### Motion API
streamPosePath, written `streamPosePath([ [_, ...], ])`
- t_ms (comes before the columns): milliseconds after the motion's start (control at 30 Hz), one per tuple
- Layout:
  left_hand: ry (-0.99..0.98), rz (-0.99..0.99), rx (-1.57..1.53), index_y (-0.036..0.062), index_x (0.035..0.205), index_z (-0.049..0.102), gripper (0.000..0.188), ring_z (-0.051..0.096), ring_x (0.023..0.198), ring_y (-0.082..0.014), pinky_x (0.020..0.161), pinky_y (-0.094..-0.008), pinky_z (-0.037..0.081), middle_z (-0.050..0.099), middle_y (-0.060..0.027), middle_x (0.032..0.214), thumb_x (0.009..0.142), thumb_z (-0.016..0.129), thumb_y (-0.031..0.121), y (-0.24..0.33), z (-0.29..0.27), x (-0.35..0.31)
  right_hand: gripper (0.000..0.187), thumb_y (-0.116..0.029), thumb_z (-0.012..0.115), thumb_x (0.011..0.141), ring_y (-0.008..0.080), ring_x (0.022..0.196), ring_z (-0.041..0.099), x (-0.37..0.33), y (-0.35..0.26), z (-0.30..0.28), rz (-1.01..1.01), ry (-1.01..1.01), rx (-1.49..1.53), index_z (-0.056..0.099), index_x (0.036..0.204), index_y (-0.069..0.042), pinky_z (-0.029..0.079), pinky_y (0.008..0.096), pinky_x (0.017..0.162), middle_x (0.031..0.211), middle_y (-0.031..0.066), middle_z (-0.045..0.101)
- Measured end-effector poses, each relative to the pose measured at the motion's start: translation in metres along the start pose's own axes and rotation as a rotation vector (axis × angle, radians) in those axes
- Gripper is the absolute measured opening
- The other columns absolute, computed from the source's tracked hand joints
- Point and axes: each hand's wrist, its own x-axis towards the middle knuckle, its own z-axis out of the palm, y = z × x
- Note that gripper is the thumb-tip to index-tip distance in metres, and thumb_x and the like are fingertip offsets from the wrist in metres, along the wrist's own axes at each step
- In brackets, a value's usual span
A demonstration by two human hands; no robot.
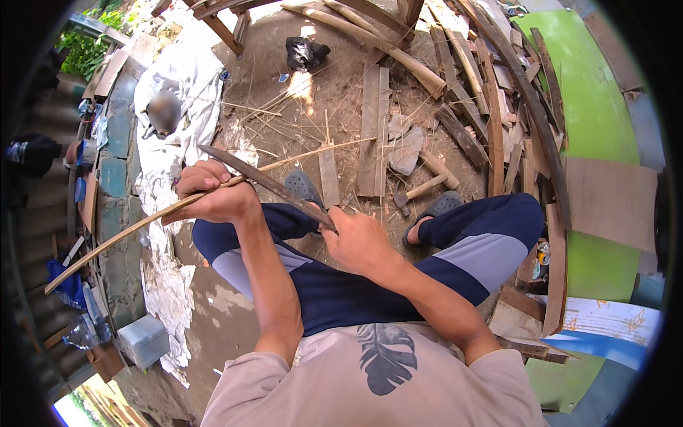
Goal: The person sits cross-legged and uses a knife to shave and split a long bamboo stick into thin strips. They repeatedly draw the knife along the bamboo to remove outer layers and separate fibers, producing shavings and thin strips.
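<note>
A long thin bamboo strip (121,242) runs slantwise from the lower left up to the middle of the view. My left hand (213,193) is closed around it, palm turned up and fingers curled over. In my right hand (359,238) is a machete (267,181), gripped at its near end; the handle is hidden by my fingers. The dark blade points up and to the left, crossing the bamboo strip just beside my left hand. On the ground between my feet lies a hammer (425,188) with a wooden handle, close to a flat grey stone (405,151).
Wooden planks (370,132) and bamboo poles (384,46) lie ahead and to the right. A white cloth (167,149) covers ground at the left. A black plastic bag (306,53) sits farther off. A clear plastic box (144,340) stands at the lower left, a green panel (597,92) at the right.
</note>
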Motion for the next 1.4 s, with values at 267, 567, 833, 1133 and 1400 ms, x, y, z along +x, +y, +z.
streamPosePath([
  [267, -0.031, -0.027, -0.018, 0.0148, 0.052, 0.030, 0.080, 0.026, 0.040, -0.0127, 0.039, -0.0254, 0.020, 0.024, 0.0002, 0.048, 0.091, 0.011, 0.082, -0.001, -0.006, -0.001, 0.026, -0.025, 0.061, 0.087, 0.0481, 0.073, 0.065, -0.002, 0.006, -0.008, 0.025, -0.015, -0.036, 0.063, 0.095, 0.000, 0.052, 0.0551, 0.070, 0.076, 0.0290, 0.066],
  [567, -0.079, 0.001, -0.018, 0.0133, 0.053, 0.029, 0.080, 0.023, 0.040, -0.0126, 0.040, -0.0249, 0.020, 0.024, -0.0001, 0.050, 0.092, 0.009, 0.080, -0.004, -0.005, -0.001, 0.037, -0.026, 0.054, 0.090, 0.0471, 0.084, 0.068, 0.044, 0.134, 0.010, 0.333, -0.051, -0.146, 0.068, 0.097, 0.007, 0.054, 0.0531, 0.078, 0.088, 0.0319, 0.068],
  [833, -0.008, -0.047, 0.035, 0.0140, 0.057, 0.027, 0.078, 0.023, 0.044, -0.0125, 0.042, -0.0246, 0.019, 0.024, 0.0000, 0.055, 0.090, 0.008, 0.082, 0.000, 0.002, 0.002, 0.029, -0.024, 0.056, 0.089, 0.0493, 0.083, 0.065, 0.037, 0.078, 0.014, 0.118, -0.034, -0.007, 0.067, 0.096, 0.001, 0.051, 0.0562, 0.080, 0.082, 0.0329, 0.065],
  [1133, 0.016, -0.019, 0.037, 0.0140, 0.052, 0.029, 0.080, 0.024, 0.041, -0.0125, 0.040, -0.0257, 0.019, 0.025, 0.0002, 0.049, 0.090, 0.013, 0.083, -0.005, 0.007, 0.007, 0.030, -0.026, 0.058, 0.087, 0.0503, 0.080, 0.065, 0.053, 0.132, 0.027, 0.192, 0.006, -0.005, 0.065, 0.095, 0.001, 0.052, 0.0561, 0.077, 0.078, 0.0331, 0.065],
  [1400, -0.040, -0.038, 0.050, 0.0138, 0.053, 0.029, 0.081, 0.023, 0.042, -0.0127, 0.042, -0.0265, 0.020, 0.024, 0.0002, 0.051, 0.089, 0.012, 0.084, -0.003, 0.022, 0.005, 0.042, -0.029, 0.054, 0.089, 0.0462, 0.101, 0.065, 0.096, 0.288, 0.050, 0.592, -0.137, -0.163, 0.067, 0.116, 0.000, 0.052, 0.0502, 0.091, 0.099, 0.0331, 0.067],
])
